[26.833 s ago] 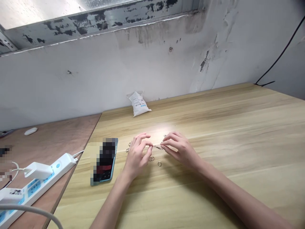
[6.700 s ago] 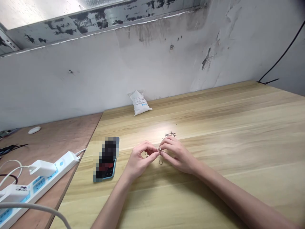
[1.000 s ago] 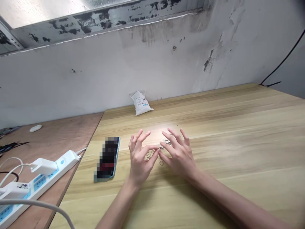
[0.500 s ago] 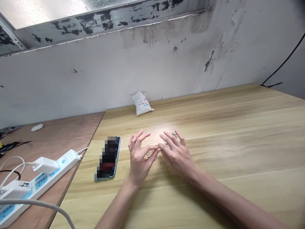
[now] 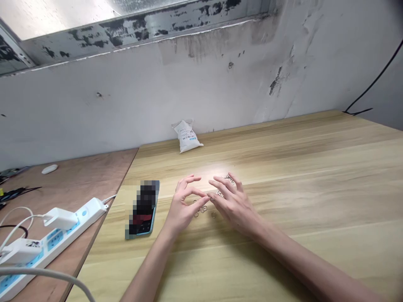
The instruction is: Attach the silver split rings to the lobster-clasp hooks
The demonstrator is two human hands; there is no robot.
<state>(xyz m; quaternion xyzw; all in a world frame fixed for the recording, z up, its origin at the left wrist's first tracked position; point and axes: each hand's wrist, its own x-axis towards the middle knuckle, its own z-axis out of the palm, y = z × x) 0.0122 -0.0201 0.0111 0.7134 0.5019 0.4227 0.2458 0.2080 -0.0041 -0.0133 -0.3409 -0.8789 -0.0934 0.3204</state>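
My left hand [image 5: 184,205] pinches with thumb and index finger, its other fingers raised. The fingertips of my right hand [image 5: 233,203] meet them, thumb and index closed together and the remaining fingers fanned out. Between the two pinches is what looks like a small metal ring [image 5: 209,196], mostly covered by the fingertips. Several loose metal rings [image 5: 204,208] lie on the table below my left thumb, and a single ring [image 5: 213,214] lies under my right palm's edge. A further cluster of rings [image 5: 229,178] shows behind and between my right fingers.
A phone [image 5: 153,220], partly blurred out, lies left of my left hand. A white plastic packet [image 5: 188,140] leans near the wall. On the brown board at left are a power strip [image 5: 91,212], chargers [image 5: 59,218] and cables [image 5: 47,272]. A black cable [image 5: 374,86] hangs at right.
My left hand has turned, its raised fingers tipping lower and to the right. My right hand has shifted slightly left. The fingertips stay together, and more loose rings show beneath the left thumb.
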